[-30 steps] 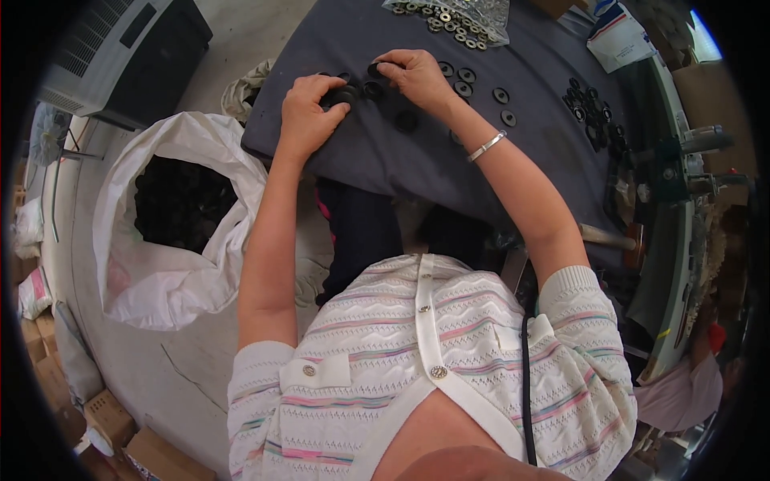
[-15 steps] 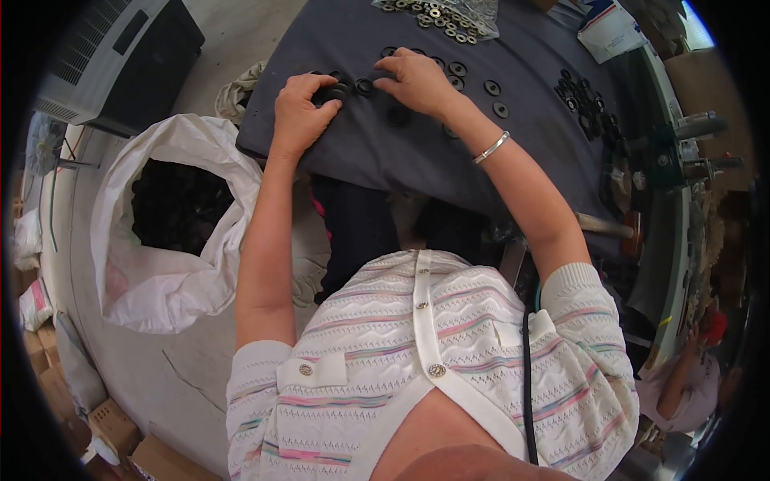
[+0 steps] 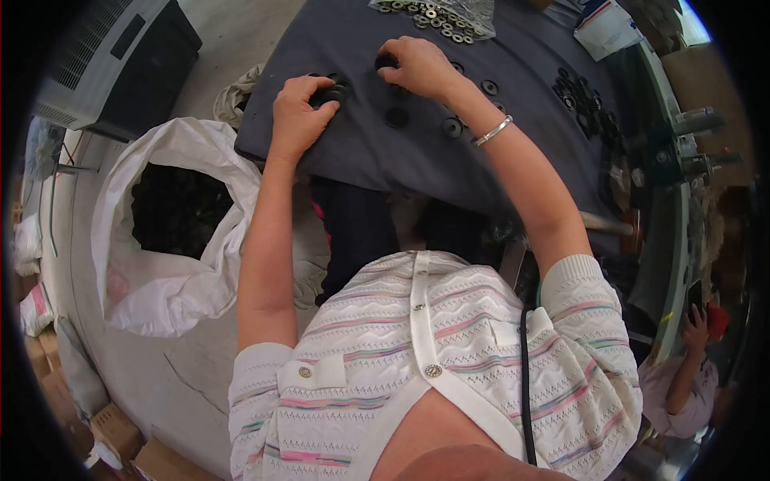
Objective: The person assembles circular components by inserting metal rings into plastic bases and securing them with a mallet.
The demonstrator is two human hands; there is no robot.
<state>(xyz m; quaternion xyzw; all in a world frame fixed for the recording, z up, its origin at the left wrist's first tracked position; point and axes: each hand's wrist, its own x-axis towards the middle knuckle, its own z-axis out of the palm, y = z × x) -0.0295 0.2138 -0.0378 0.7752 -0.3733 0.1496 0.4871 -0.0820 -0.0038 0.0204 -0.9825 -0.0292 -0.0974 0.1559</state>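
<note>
Black round wheel-like discs (image 3: 331, 94) are gathered in my left hand (image 3: 297, 112), whose thumb and fingers curl around them on the grey cloth. How many it holds is partly hidden by the fingers. To the right and a little farther off, my right hand (image 3: 419, 67) pinches another black disc (image 3: 386, 61) between thumb and fingers. Several loose discs lie around that hand: a dark one (image 3: 396, 117) closer to me, one with a metal-looking centre (image 3: 452, 127) below the wrist, and one (image 3: 489, 87) farther right.
A clear bag (image 3: 473, 16) with small metal rings (image 3: 433, 18) lies at the table's far side. Black parts (image 3: 589, 104) are heaped right, near a clamp-like tool (image 3: 682, 152) and a hammer (image 3: 630, 228). A white sack (image 3: 152, 305) of black pieces stands left. Another person (image 3: 682, 393) is at far right.
My right hand has moved slightly away from me and now grips a disc. The disc that lay between my hands is gone from that spot. My left hand stays nearly still.
</note>
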